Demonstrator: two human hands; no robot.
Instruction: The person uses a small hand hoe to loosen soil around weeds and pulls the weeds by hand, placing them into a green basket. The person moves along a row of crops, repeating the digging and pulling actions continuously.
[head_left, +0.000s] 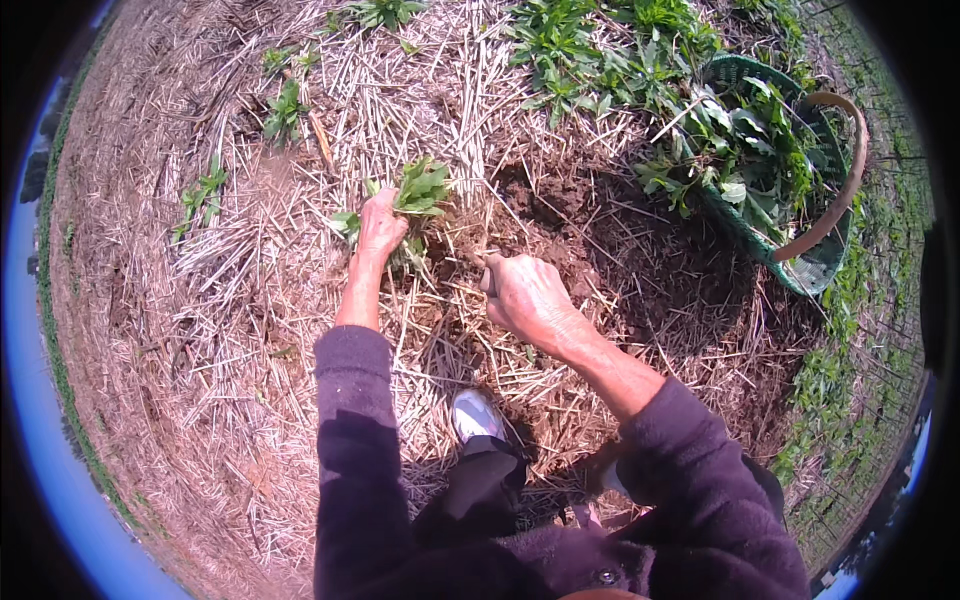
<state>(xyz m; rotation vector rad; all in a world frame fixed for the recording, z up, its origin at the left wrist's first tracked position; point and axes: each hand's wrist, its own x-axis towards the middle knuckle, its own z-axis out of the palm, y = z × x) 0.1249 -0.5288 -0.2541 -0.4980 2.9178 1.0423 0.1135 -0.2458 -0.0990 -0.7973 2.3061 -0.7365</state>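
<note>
My left hand (381, 225) is closed around a leafy green plant (422, 187) low over the straw-covered soil. Leaves stick out on both sides of the fist. Just to the right, my right hand (529, 294) makes a fist around what looks like a tool's handle (486, 279). Most of that tool is hidden by the hand, so its kind cannot be told. Between the two hands lies disturbed brown soil (457, 240) mixed with straw. At the upper right, a green woven basket (739, 232) with a curved brown handle (844, 195) holds a heap of cut or pulled leafy plants (750, 150).
Dry straw (247, 360) covers the ground to the left, with small green plants (202, 196) scattered in it. Denser green plants (559, 45) grow at the top, beside the basket. Darker bare soil (675, 262) lies in shadow before the basket. My white shoe (476, 416) is below the hands.
</note>
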